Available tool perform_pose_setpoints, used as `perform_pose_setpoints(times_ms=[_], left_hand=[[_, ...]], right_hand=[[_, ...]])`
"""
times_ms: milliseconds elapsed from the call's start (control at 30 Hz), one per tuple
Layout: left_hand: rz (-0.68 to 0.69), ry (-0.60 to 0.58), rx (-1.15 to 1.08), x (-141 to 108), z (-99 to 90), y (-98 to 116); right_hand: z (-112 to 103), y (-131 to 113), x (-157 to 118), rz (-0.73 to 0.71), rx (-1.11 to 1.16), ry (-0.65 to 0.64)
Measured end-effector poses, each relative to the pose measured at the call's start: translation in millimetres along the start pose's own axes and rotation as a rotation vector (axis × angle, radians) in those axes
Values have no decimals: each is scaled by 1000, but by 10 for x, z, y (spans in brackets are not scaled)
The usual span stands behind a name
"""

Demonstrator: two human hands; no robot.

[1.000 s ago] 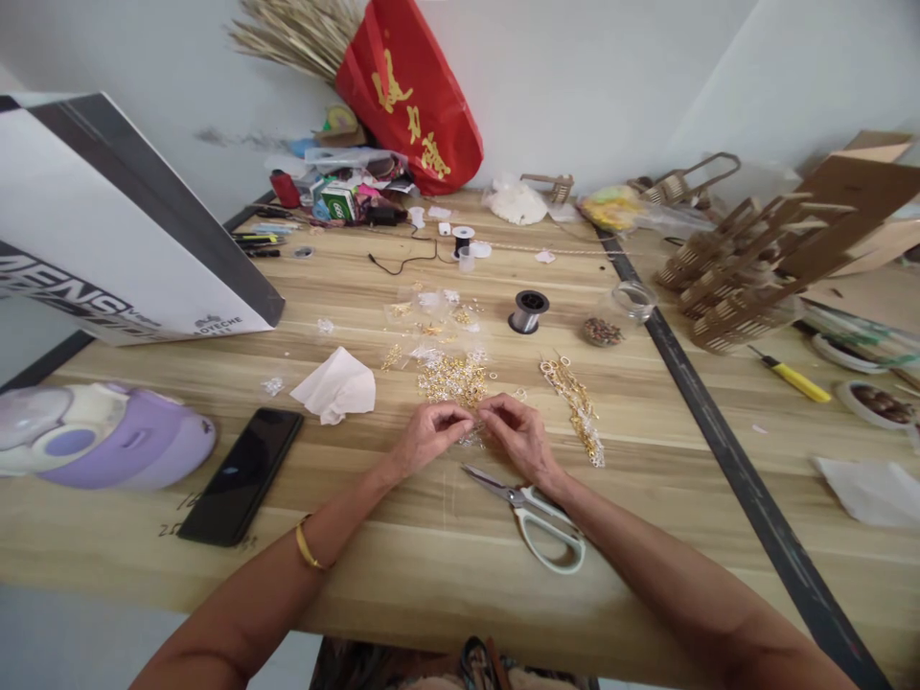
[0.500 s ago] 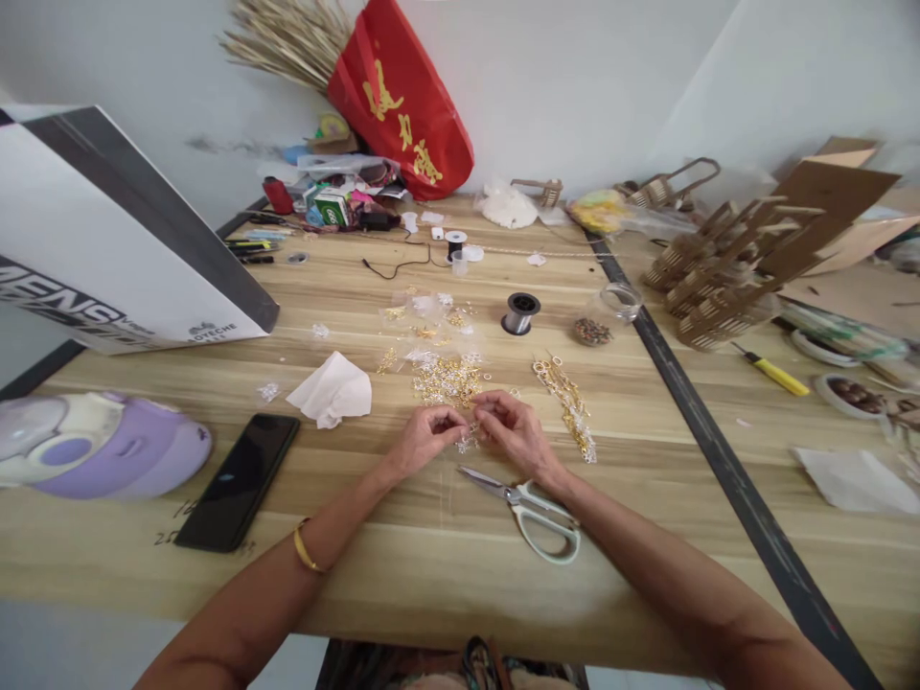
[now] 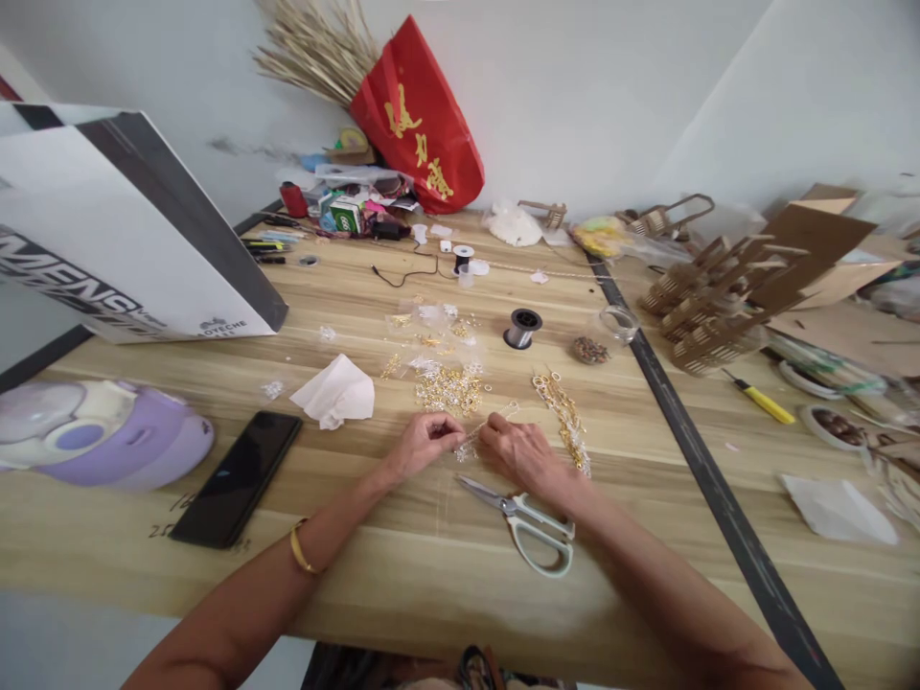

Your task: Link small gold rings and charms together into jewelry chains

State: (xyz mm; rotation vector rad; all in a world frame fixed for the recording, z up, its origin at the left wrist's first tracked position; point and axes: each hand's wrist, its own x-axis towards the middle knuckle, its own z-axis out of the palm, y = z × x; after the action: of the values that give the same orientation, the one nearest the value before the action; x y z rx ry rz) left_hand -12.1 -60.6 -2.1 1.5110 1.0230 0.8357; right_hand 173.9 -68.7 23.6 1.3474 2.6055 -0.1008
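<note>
My left hand (image 3: 424,445) is closed in a pinch at the middle of the table, with one end of a thin silvery chain (image 3: 471,442) at its fingertips. Just right of it, my right hand (image 3: 523,448) is turned palm down, fingers bent and pressed together beside the chain; whatever they grip is hidden. A loop of the chain lies beyond the right fingers. Close ahead is a pile of small gold and clear beads (image 3: 449,388). Scissors (image 3: 521,517) with pale handles lie below the right hand, and gold and clear strands (image 3: 562,417) lie to its right.
A wire spool (image 3: 522,329) stands beyond the beads, near a glass jar (image 3: 619,326). On the left are a crumpled tissue (image 3: 335,391), a black phone (image 3: 237,479) and a purple bottle (image 3: 136,436). A yellow cutter (image 3: 762,396) lies at right, beside small woven baskets (image 3: 708,307).
My right hand has turned palm down and drawn slightly away from the left. More of the silvery chain shows between and beyond the fingers. The whole view has shifted slightly.
</note>
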Motion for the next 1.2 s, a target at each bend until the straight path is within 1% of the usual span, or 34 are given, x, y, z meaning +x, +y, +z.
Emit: perform_pose_setpoints(times_ms=[167,333,500,600,667,767,933,1200], left_hand=[[-25,-5,-19,23,12,-3],[-28,-5,-11,31,14,-37],[-41,-7,-15,29,8,-77],[-43,-15,-15,31,5,-90],[-41,-20,-14,32,5,-90],[-51,-21,-21,31,9,-77],[-58,-26,-20,23,14,-41],[-59,-20,-46,22,16,-41]], right_hand=[[22,22,4,-28,-30,-16],[-81,64,-47,-52,5,-7],[-239,194,-118,42,18,50],[-271,288,-145,115,-11,45],[-259,328,-148,120,-11,35],[-208,334,-123,88,-4,32],[-118,266,-44,36,-22,61],[-102,227,22,-96,-51,23]])
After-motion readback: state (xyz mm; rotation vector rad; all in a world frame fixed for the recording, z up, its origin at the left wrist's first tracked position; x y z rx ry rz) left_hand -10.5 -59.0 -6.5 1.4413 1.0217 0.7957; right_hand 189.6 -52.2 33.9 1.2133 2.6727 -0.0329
